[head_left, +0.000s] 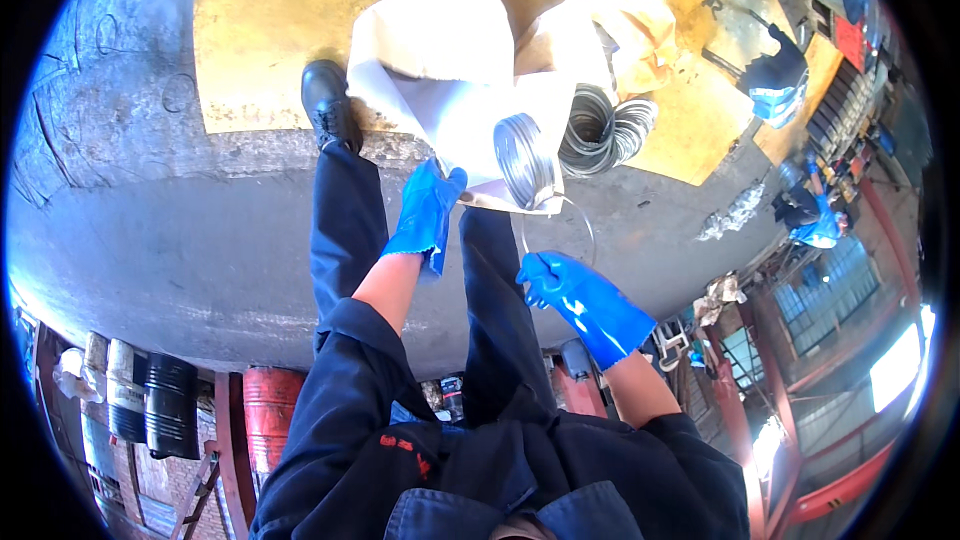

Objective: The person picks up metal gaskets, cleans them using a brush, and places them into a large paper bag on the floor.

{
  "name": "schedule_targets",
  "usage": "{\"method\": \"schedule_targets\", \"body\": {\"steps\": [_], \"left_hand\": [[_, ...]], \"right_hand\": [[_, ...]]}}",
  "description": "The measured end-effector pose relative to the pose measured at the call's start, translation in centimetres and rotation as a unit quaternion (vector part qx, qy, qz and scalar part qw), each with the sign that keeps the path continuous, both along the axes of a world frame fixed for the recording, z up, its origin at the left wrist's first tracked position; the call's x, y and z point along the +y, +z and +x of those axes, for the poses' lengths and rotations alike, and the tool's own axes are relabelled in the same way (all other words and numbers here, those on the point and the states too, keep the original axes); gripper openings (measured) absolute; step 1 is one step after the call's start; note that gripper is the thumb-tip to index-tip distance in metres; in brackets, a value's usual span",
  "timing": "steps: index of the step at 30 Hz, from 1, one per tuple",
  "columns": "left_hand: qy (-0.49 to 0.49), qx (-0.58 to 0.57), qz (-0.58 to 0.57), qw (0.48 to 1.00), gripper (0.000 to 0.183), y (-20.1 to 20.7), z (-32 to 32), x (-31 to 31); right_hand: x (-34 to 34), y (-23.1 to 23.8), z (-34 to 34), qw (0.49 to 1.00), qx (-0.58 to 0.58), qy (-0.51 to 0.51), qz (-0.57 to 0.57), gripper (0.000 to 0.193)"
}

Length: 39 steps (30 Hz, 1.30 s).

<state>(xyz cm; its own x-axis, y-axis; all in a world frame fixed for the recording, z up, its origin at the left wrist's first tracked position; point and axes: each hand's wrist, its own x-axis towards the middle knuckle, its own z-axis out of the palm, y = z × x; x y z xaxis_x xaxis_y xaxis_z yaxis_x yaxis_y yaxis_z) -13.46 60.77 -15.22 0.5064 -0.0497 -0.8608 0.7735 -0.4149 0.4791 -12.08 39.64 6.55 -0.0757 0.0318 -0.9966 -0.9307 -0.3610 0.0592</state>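
dark blue work jacket (pixel 480 480) fills the bottom of the head view, its two sleeves pushed up over bare forearms that reach forward. dark blue trouser legs (pixel 345 230) run up the middle of the picture, and one black leather boot (pixel 328 105) stands on the edge of a big grey curved metal surface (pixel 150 230), likely a large tank or drum, where a yellow-painted sheet (pixel 270 30) begins.

left hand (pixel 425 210), in a blue rubber glove, hangs with fingers loosely bent and touches the lower corner of a large sheet of white wrapping paper (pixel 450 70); whether it pinches the paper i cannot tell. right hand (pixel 560 285), also in a blue rubber glove, is curled closed around a thin loop of silver wire (pixel 585 230) that leads up to a tight coil of silver wire (pixel 525 160) resting on the paper. just beside that coil, to its right, lies a looser bundle of grey wire rings (pixel 605 130) next to crumpled brown paper (pixel 640 35).

down below the curved surface stand a red steel drum (pixel 270 410) and black drums (pixel 165 405). far right, another person in blue gloves (pixel 815 225) crouches among red steel beams.
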Motion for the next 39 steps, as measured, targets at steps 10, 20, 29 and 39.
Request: {"method": "schedule_targets", "body": {"steps": [10, 20, 29, 39], "left_hand": [[0.042, 0.054, -0.085, 0.994, 0.04, 6.8, 1.0, 2.7], [-0.013, 0.111, -0.031, 0.993, 0.067, 5.9, 1.3, -0.6], [0.192, 0.248, -0.133, 0.94, 0.048, 2.3, -2.9, -2.2], [0.116, 0.03, 0.161, 0.98, 0.072, 5.0, 2.4, -1.1]], "right_hand": [[4.6, 3.3, 5.1, 0.999, -0.027, -0.035, 0.001, 0.035], [1.9, 1.8, 0.3, 0.995, -0.049, -0.081, -0.015, 0.035], [3.3, 1.7, 4.8, 0.957, -0.236, 0.167, 0.03, 0.02], [3.4, 4.3, 6.2, 0.92, -0.298, 0.252, 0.036, 0.029]]}}
